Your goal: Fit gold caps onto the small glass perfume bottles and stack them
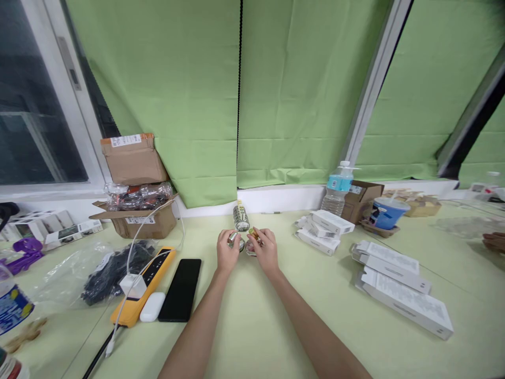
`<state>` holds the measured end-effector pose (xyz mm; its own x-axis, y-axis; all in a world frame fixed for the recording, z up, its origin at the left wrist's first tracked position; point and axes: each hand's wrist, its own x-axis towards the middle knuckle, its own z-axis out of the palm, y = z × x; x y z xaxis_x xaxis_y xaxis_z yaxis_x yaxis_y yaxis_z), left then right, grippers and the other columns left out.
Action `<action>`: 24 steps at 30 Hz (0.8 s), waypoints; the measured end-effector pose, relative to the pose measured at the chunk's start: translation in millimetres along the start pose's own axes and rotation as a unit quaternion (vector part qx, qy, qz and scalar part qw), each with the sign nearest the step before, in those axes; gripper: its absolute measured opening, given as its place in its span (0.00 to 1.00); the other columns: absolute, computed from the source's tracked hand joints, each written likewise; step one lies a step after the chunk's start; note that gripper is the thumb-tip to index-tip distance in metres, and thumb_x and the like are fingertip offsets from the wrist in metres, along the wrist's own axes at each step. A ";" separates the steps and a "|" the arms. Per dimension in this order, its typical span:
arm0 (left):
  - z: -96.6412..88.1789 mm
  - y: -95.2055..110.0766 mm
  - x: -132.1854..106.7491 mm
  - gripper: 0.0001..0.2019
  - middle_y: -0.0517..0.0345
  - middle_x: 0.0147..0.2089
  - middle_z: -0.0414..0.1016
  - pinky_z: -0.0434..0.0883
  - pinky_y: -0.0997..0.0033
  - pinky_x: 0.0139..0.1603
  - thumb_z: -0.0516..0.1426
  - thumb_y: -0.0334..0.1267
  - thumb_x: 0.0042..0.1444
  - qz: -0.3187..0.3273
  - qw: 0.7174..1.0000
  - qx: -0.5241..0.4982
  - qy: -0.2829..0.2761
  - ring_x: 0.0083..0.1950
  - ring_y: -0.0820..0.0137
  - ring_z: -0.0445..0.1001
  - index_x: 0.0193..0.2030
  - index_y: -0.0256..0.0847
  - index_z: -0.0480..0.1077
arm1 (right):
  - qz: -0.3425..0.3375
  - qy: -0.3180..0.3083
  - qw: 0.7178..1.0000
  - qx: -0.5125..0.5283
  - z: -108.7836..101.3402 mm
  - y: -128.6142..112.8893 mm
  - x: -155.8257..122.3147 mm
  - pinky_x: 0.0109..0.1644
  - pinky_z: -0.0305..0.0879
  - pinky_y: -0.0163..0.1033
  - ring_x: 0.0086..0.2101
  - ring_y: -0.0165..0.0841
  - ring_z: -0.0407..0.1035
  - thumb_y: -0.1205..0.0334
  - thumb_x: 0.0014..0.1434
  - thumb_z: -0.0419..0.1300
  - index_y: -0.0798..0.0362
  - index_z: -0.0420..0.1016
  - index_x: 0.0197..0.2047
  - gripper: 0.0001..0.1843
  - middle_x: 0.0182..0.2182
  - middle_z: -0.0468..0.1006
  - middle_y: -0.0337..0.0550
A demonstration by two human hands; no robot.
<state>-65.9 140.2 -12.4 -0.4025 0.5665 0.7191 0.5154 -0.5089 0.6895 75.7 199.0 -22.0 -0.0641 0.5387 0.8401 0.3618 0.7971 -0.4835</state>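
Left hand (pixel 228 252): fingers clamped on small silver cylinder (pixel 232 238). Right hand (pixel 266 247): fingers clamped on small gold-coloured piece (pixel 254 232). Both items near patterned cylindrical container (pixel 240 217), above surface (pixel 246 321).

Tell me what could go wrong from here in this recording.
The left hand pinches a small silvery piece and the right hand a small golden piece; either might slip and drop. The container sits just beyond the hands, so a finger could bump it. The phone lies close beside the left forearm, which might nudge it.
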 end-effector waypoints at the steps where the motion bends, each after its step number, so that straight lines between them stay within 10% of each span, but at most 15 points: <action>1: 0.1 -0.1 0.0 0.08 0.51 0.42 0.74 0.70 0.65 0.44 0.57 0.42 0.61 0.000 1.000 -0.001 0.002 0.45 0.64 0.73 0.42 0.42 0.74 | 0.002 -0.001 1.000 0.002 -0.2 -0.5 -0.1 0.44 0.67 0.46 0.41 0.40 0.65 0.50 0.64 0.58 0.48 0.77 0.53 0.18 0.37 0.72 0.46; 16: -1.6 0.7 2.7 0.13 0.50 0.41 0.76 0.70 0.67 0.43 0.59 0.48 0.59 -0.064 0.990 -0.078 0.096 0.42 0.65 0.74 0.42 0.40 0.73 | 0.029 -0.010 0.999 0.011 -1.9 -3.7 -0.8 0.42 0.66 0.44 0.40 0.40 0.65 0.48 0.64 0.58 0.48 0.78 0.48 0.16 0.36 0.72 0.45; 24: -4.3 -11.2 12.5 0.16 0.69 0.20 0.57 0.53 0.78 0.20 0.60 0.51 0.53 -0.252 0.882 -0.353 0.183 0.18 0.80 0.55 0.33 0.40 0.65 | 0.045 -0.016 0.999 0.021 -1.2 -2.8 -0.7 0.40 0.66 0.43 0.39 0.39 0.66 0.47 0.64 0.57 0.48 0.78 0.44 0.16 0.36 0.72 0.45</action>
<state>-79.9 150.2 -10.7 -0.7295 0.6551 0.1965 -0.3461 -0.6014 0.7201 75.8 196.0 -20.9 -0.0623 0.6160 0.7853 0.3282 0.7557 -0.5668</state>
